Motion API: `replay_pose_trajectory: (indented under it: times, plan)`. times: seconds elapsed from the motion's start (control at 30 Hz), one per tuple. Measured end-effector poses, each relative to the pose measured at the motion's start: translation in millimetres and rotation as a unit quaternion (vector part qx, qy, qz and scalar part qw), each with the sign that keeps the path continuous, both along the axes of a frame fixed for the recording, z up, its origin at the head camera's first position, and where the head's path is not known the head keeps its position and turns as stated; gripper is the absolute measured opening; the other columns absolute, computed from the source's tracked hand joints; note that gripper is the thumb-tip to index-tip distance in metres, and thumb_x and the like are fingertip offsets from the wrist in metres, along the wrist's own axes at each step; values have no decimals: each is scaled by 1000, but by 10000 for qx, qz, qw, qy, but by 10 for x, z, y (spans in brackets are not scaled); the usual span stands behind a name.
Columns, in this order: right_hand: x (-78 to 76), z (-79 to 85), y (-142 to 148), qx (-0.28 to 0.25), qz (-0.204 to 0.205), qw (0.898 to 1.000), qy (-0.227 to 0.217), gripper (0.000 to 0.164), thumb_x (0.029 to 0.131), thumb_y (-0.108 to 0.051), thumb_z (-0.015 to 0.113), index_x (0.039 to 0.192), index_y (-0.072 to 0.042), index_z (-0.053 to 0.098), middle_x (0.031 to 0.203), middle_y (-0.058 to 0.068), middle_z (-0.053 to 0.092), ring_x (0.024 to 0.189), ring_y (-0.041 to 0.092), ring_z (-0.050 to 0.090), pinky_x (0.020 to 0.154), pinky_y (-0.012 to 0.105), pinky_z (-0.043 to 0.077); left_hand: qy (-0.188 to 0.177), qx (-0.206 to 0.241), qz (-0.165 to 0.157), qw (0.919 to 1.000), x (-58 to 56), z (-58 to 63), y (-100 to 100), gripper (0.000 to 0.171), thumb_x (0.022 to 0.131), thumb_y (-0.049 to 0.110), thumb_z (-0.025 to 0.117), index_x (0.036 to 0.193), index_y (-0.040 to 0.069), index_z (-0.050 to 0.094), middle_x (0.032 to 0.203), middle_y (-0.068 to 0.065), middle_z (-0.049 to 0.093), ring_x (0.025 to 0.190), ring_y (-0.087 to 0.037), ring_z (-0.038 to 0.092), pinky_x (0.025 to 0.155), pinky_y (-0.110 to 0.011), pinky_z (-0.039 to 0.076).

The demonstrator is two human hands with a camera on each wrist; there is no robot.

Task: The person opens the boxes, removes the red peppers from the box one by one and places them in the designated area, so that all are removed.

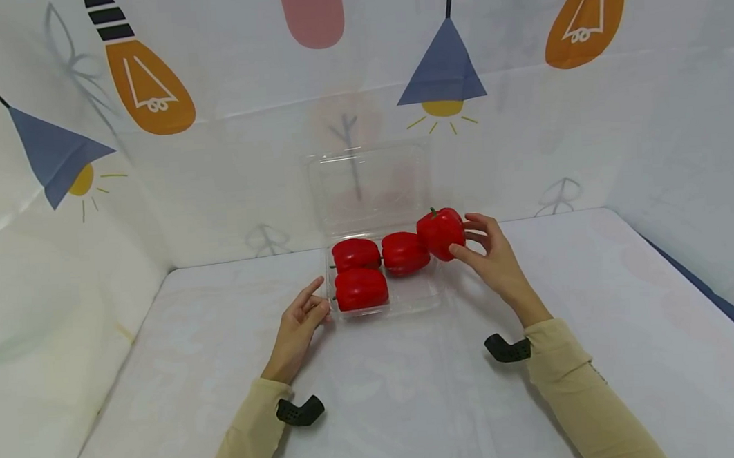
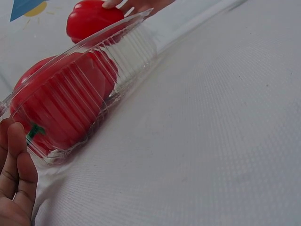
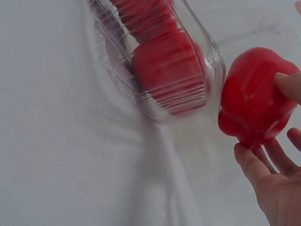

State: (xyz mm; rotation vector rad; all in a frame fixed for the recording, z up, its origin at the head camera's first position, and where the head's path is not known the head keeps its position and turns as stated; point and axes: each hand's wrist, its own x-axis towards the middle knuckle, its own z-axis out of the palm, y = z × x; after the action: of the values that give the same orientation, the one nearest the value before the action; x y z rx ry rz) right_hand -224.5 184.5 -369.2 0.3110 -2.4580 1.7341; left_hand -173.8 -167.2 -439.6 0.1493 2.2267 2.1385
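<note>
Held pepper [image 1: 440, 233]: red, one; raised at the right rear of the clear box [image 1: 417, 302], stem upward, beside the rear middle pepper [image 1: 405, 252]; contact between the two not certain

Right hand [image 1: 496, 264]: gripping the held pepper, thumb low on the near side, fingers at the right flank; a spread side hold, presumably suited to a round, glossy body and leaving its left side unobstructed

Left hand [image 1: 298, 333]: fingers loosely bent, wrapped round nothing, at the box's left wall; apparently set there to steady a light container; whether the fingertips press the plastic or only lie beside it, cannot tell

Boxed peppers: three, red, on their sides; rear left [image 1: 356, 254] and front left [image 1: 361, 289] with stems toward the left wall, the third beside the rear left one; close spacing likely checks rolling

Lid [image 1: 373, 180]: clear, stood nearly upright along the rear edge, which leaves the box reachable from above; whether the backdrop [image 1: 233, 167] props it, cannot tell

Table [image 1: 376, 394]: white-covered, bearing the box near its far edge, seemingly within easy reach of both hands
</note>
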Motion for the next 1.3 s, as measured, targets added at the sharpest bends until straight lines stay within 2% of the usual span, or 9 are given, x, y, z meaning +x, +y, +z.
replay_pose_trajectory:
  times: [0.1,0.2,0.4,0.53,0.63,0.87,0.97,1.07,1.3]
  plan:
    - [-90,-129,54,31,-46,9999,93,68,89,-25,65,144,-13,27,142,8,38,128,26,43,90,17,49,-26,-14,1,10000,0,-2,-5,54,92,29,61,142,26,41,103,-13,54,87,-11,56,85,-18,50]
    - [-145,-218,89,30,-93,9999,91,68,89,-30,65,145,-15,28,143,7,38,128,25,44,90,16,49,-35,-34,11,10000,-1,-1,-6,54,92,28,61,142,26,41,104,-14,54,88,-12,57,85,-18,50]
    - [-167,-280,143,-238,-191,9994,-185,64,90,-36,63,142,-17,32,142,6,39,127,25,46,93,19,48,-58,-37,12,10000,1,6,-6,53,93,27,60,142,26,41,105,-15,54,89,-12,57,85,-18,50]
    - [-177,-303,162,-311,-260,9986,-352,62,91,-38,60,142,-18,31,143,8,39,126,28,47,98,36,47,-71,-73,16,9999,4,6,-13,53,93,27,60,142,26,40,106,-16,54,88,-11,57,85,-18,50]
    - [-181,-321,173,-324,-313,9977,-502,63,92,-39,58,143,-16,30,144,10,38,126,29,47,100,43,45,-64,-65,27,10000,3,3,-14,53,93,27,60,142,26,41,105,-16,53,88,-11,56,85,-18,50]
    - [-205,-399,228,-271,-520,9955,-749,64,93,-41,56,145,-15,28,143,13,39,122,27,48,91,24,51,-49,12,26,10000,-4,-3,-3,53,93,24,60,142,23,41,102,-11,54,87,-9,56,83,-17,50]
    - [-225,-438,248,-280,-530,9946,-843,66,93,-42,55,145,-14,27,143,13,38,123,29,46,89,21,51,-34,25,26,10000,-8,2,2,53,93,24,60,142,24,41,99,-7,55,86,-9,56,83,-18,50]
    - [-247,-471,263,-150,-571,9942,-899,66,93,-44,54,145,-14,27,144,13,38,125,31,46,90,20,50,-32,10,17,10000,-13,11,8,53,93,26,60,142,24,41,98,-4,55,86,-10,56,83,-18,50]
    - [-262,-540,284,110,-579,9948,-836,65,94,-43,52,145,-11,26,144,17,37,126,35,46,96,30,49,-91,-33,61,9999,-13,7,9,52,93,27,60,141,25,41,99,-6,55,87,-10,56,83,-17,50]
